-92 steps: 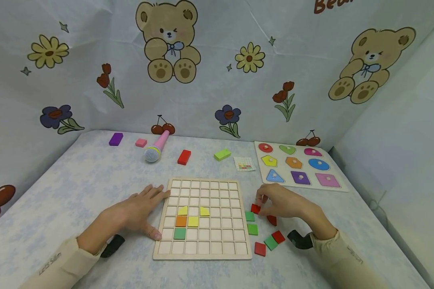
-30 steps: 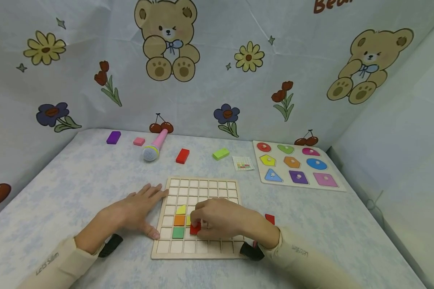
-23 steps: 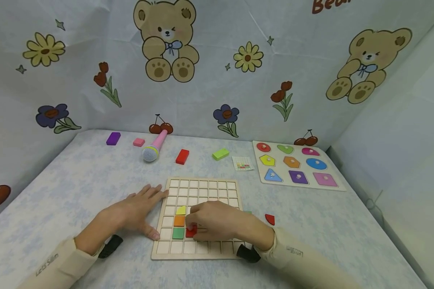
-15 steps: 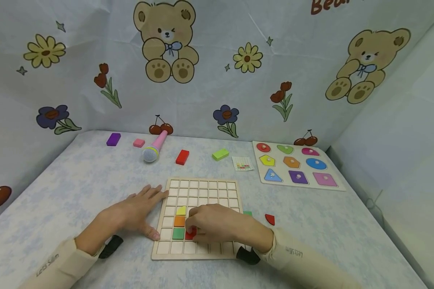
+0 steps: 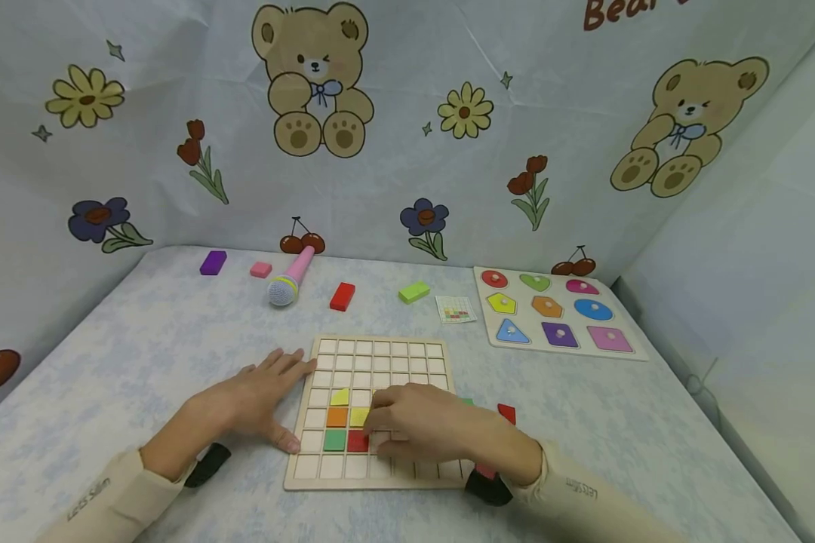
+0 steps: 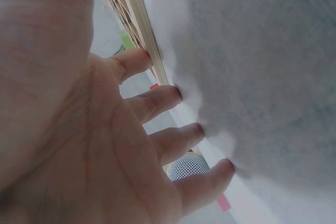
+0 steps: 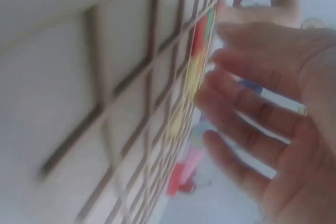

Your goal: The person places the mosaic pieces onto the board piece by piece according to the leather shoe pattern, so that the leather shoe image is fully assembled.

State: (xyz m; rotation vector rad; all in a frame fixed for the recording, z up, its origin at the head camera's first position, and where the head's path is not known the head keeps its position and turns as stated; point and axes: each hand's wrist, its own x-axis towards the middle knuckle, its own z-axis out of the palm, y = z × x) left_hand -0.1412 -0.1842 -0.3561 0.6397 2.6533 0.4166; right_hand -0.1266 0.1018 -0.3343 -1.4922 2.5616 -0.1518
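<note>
On the blue table [image 5: 143,339], both flat, empty hands rest at the square grid board [image 5: 407,353], edges facing the wall.

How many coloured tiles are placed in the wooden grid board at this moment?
5 visible on the wooden grid board: yellow tile, orange tile, second yellow tile, green tile, red tile. The right hand may hide more.

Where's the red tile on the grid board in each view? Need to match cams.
Head: red tile sits in the grid board, right of the green tile, by the right hand.
Left wrist: not in it.
Right wrist: red strip near the top, beside the fingers.
Shared landmark: the pink microphone.
</note>
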